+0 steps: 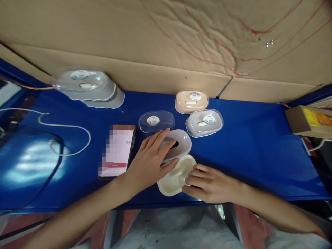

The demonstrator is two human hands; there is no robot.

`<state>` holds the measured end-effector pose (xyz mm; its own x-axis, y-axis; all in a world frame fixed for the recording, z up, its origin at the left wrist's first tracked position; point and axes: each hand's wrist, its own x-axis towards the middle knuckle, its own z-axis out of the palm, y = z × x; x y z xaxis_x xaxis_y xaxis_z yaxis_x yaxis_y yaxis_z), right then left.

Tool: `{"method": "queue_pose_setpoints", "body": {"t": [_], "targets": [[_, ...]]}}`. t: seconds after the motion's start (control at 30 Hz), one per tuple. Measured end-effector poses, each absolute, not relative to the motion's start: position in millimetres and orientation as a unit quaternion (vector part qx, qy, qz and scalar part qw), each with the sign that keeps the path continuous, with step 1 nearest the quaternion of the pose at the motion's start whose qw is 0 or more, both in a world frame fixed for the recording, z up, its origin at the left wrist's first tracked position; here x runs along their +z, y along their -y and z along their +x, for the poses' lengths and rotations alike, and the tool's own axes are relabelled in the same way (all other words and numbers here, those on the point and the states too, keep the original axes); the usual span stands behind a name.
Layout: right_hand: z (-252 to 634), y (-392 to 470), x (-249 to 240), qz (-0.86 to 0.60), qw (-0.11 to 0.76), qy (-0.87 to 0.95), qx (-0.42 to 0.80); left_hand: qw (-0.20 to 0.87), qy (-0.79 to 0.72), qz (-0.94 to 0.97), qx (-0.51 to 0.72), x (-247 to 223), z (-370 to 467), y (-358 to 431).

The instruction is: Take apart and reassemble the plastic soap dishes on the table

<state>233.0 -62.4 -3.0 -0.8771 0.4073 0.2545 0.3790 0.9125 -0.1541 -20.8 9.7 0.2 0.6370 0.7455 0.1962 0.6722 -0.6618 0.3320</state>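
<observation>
L hand (151, 157) palm-down, fingers spread wide over grey oval pc (184, 140) w/ dark slot, thumb at cream tray (171, 180), nothing gripped. R hand (207, 183) half-curled at tray's R side; prob. touching, can't tell if gripping. Both pcs nr front of blue bench (249, 145).

Seemingly a workshop: blue bench (254, 148), cardboard backing (103, 31)

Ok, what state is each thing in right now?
Phone: face up, screen lit.
White cable: plug end loose.
Clear cover: lying loose.
Pale slotted piece: slot showing, partly behind left hand.
Cream tray: hollow side up, right hand at its edge.
Peach box: clear-covered.
Pale box: clear-covered.
Grey boxes: close together, top covered.
Carton: can't tell if open.
</observation>
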Motion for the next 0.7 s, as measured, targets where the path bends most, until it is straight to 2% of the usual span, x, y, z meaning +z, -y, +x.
{"method": "queue_pose_setpoints", "body": {"t": [0.4, 0.57, 0.7], "targets": [[233, 64, -3, -0.212, 0.156, 0.961, 0.090, 0.115, -0.395, 0.895, 0.172, -4, -18, -13], [242, 57, 7, -0.241, 0.272, 0.927, 0.096, 0.092, -0.338, 0.895, 0.276, 8, -20, -11], [251, 52, 14, -0.292, 0.355, 0.881, 0.112, 0.134, -0.233, 0.894, 0.358, 23, -26, -6]]}}
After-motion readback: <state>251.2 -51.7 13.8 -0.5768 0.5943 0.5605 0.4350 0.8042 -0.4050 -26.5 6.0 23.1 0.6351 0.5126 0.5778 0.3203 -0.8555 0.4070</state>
